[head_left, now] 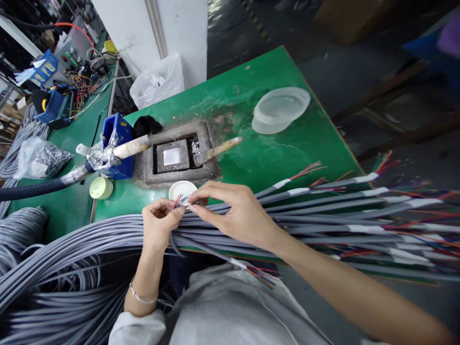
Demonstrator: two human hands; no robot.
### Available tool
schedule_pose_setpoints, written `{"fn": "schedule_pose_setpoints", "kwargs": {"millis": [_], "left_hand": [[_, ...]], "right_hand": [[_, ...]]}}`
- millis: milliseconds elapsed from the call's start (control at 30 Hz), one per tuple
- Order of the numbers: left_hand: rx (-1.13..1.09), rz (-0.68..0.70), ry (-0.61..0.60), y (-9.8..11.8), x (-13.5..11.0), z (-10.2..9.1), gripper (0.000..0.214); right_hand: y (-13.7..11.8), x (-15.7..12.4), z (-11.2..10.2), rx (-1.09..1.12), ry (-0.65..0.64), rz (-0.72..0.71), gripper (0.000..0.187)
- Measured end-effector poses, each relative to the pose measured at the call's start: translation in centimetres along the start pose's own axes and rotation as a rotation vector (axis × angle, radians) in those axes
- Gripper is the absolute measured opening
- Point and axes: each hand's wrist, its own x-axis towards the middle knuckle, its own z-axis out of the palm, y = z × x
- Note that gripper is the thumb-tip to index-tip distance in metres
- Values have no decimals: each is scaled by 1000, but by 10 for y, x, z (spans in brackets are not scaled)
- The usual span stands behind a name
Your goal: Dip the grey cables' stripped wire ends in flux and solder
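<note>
My left hand [160,221] pinches the end of a grey cable, whose thin coloured wires [179,200] fan out above the fingertips. My right hand [233,211] meets it from the right, thumb and forefinger closed together at the wire tips. Just behind the fingertips sits a small round white dish [182,189], partly covered by the wires and fingers. A thick bundle of grey cables [118,230] runs beneath both hands. Farther back, a solder pot [171,156] with a shiny square surface is set in a crusted frame, a flat scraper [224,147] lying across its right side.
A taped fume hose [129,147] reaches toward the pot beside a blue bin [118,129]. A pale green tub [101,188] stands at left. Clear plastic lids [280,109] lie on the green table [230,91]. Stripped cable ends [395,211] stick out past its right edge.
</note>
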Motion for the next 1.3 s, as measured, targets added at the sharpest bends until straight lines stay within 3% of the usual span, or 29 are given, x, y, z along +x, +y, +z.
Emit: {"fn": "schedule_pose_setpoints", "kwargs": {"millis": [133, 300, 533, 800, 1067, 1300], "left_hand": [[198, 123, 31, -1, -4, -1, 18], [357, 161, -49, 1, -7, 6, 13], [637, 118, 3, 22, 27, -7, 16], [986, 134, -29, 23, 46, -8, 15], [1089, 137, -13, 18, 47, -6, 12], [1209, 203, -41, 16, 48, -8, 22]], "right_hand": [[2, 2, 0, -29, 52, -37, 8], [3, 2, 0, -54, 88, -78, 11], [3, 3, -8, -98, 262, -23, 12], [4, 3, -9, -156, 232, -49, 11], [3, 3, -9, -197, 223, -42, 12], [4, 2, -10, -234, 218, -44, 12]]}}
